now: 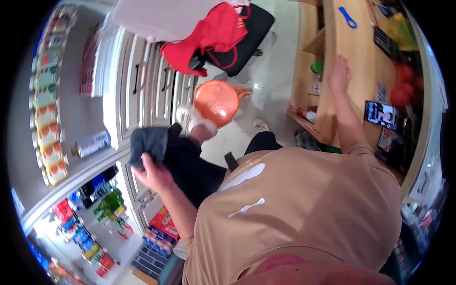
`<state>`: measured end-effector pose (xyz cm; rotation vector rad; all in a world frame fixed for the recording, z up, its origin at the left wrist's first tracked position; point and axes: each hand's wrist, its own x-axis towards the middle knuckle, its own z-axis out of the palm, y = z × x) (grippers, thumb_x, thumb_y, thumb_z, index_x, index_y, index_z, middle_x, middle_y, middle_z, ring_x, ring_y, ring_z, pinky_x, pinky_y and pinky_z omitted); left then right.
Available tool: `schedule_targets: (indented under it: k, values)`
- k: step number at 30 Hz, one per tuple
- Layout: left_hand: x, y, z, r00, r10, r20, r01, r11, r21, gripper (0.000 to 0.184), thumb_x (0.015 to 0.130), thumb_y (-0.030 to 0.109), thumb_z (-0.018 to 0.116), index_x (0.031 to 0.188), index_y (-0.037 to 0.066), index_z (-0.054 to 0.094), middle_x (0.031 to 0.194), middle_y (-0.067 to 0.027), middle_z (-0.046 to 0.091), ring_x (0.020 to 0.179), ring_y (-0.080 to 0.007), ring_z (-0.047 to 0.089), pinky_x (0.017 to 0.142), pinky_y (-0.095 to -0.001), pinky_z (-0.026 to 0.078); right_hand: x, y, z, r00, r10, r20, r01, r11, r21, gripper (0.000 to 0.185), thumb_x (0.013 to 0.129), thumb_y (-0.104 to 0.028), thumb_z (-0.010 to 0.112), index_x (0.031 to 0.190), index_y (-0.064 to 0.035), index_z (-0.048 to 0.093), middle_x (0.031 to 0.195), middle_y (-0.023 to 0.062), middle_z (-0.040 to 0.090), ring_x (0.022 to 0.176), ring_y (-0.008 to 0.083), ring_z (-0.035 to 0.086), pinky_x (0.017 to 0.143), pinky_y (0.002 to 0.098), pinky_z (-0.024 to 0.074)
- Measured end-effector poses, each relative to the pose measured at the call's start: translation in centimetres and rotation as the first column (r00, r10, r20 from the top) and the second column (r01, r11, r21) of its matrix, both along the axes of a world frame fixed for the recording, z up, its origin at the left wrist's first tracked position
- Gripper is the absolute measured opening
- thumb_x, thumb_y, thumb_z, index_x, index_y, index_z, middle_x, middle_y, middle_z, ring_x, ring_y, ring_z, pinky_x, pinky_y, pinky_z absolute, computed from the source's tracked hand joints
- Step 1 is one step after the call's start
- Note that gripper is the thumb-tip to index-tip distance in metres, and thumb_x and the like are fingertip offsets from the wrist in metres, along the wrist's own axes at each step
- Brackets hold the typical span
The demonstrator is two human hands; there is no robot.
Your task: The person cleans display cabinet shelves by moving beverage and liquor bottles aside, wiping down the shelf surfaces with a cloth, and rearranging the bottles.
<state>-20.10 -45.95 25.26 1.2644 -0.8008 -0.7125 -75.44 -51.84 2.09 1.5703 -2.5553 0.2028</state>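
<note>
My left hand (154,175) grips a dark grey cloth (148,143) on the left side, in front of white drawer fronts. Thumb and fingers are closed on the cloth, which hangs folded above the hand. On the other side, my right hand (339,75) lies on the light wooden counter (354,52) with its fingers stretched out and nothing in it. A blue tool with a ring-shaped end (347,17) lies farther along that counter. Behind my right forearm, a phone (381,115) with a lit screen stands near the counter's back.
An orange round plastic container (216,102) stands on the tiled floor by my light shoe (189,116). A black chair (254,35) carries a red apron (223,28). Shelves of packaged goods (46,118) line the left, with a spray can (92,144) lying down.
</note>
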Motion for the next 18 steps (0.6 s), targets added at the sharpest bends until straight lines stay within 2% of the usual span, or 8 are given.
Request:
schedule_targets:
  k: [5, 8, 12, 16, 18]
  values:
    - [-1.8, -4.2, -1.9, 0.989, -0.078, -0.126, 0.082, 0.996, 0.024, 0.024, 0.086, 0.0, 0.057, 0.109, 0.0, 0.049, 0.105, -0.0118, 0.059, 0.094, -0.0188, 0.059, 0.084, -0.032, 0.049, 0.4, 0.1, 0.2, 1.0, 0.006, 0.021, -0.005, 1.0, -0.023, 0.06, 0.079, -0.004, 0.051, 0.137, -0.0087, 0.034, 0.144, 0.0094, 0.033, 0.135, 0.0249, 0.027, 0.109, 0.0429, 0.0214]
    - [-1.7, -6.9, -4.5, 0.985, -0.109, -0.134, 0.119, 0.99, 0.07, 0.023, 0.086, -0.001, 0.058, 0.107, 0.001, 0.05, 0.103, -0.0098, 0.06, 0.093, -0.0165, 0.058, 0.085, -0.0309, 0.047, -0.2, 0.6, -0.8, 0.997, 0.041, 0.065, -0.035, 0.994, -0.1, 0.064, 0.078, -0.003, 0.053, 0.138, -0.0087, 0.032, 0.145, 0.0108, 0.031, 0.136, 0.0259, 0.026, 0.109, 0.0426, 0.0217]
    - [-0.3, -10.5, -7.8, 0.981, -0.174, -0.083, 0.186, 0.97, 0.154, 0.027, 0.083, 0.002, 0.063, 0.107, 0.001, 0.051, 0.099, -0.0064, 0.059, 0.089, -0.0125, 0.055, 0.084, -0.0257, 0.044, 1.4, 1.9, 0.0, 1.0, 0.008, 0.012, -0.008, 1.0, 0.005, 0.069, 0.077, -0.003, 0.055, 0.14, -0.0083, 0.028, 0.146, 0.0117, 0.03, 0.136, 0.0279, 0.025, 0.109, 0.0434, 0.022]
    - [0.3, -13.9, -9.1, 0.984, -0.159, -0.078, 0.172, 0.964, 0.205, 0.026, 0.086, 0.003, 0.059, 0.11, 0.0, 0.051, 0.106, -0.0094, 0.059, 0.097, -0.0179, 0.057, 0.089, -0.0316, 0.045, 1.9, 2.4, -0.2, 1.0, -0.02, -0.014, 0.021, 0.999, 0.038, 0.073, 0.075, -0.003, 0.055, 0.142, -0.0078, 0.026, 0.146, 0.012, 0.029, 0.136, 0.0288, 0.025, 0.109, 0.0438, 0.0218]
    - [0.3, -15.2, -9.2, 0.978, -0.181, -0.108, 0.2, 0.959, 0.2, 0.031, 0.084, 0.003, 0.06, 0.113, 0.0, 0.049, 0.106, -0.009, 0.058, 0.097, -0.0168, 0.056, 0.09, -0.031, 0.043, 2.2, 1.9, 0.5, 0.999, -0.025, -0.03, 0.027, 0.998, 0.062, 0.073, 0.075, -0.003, 0.055, 0.142, -0.0071, 0.025, 0.146, 0.0124, 0.029, 0.136, 0.0289, 0.025, 0.109, 0.0439, 0.0218]
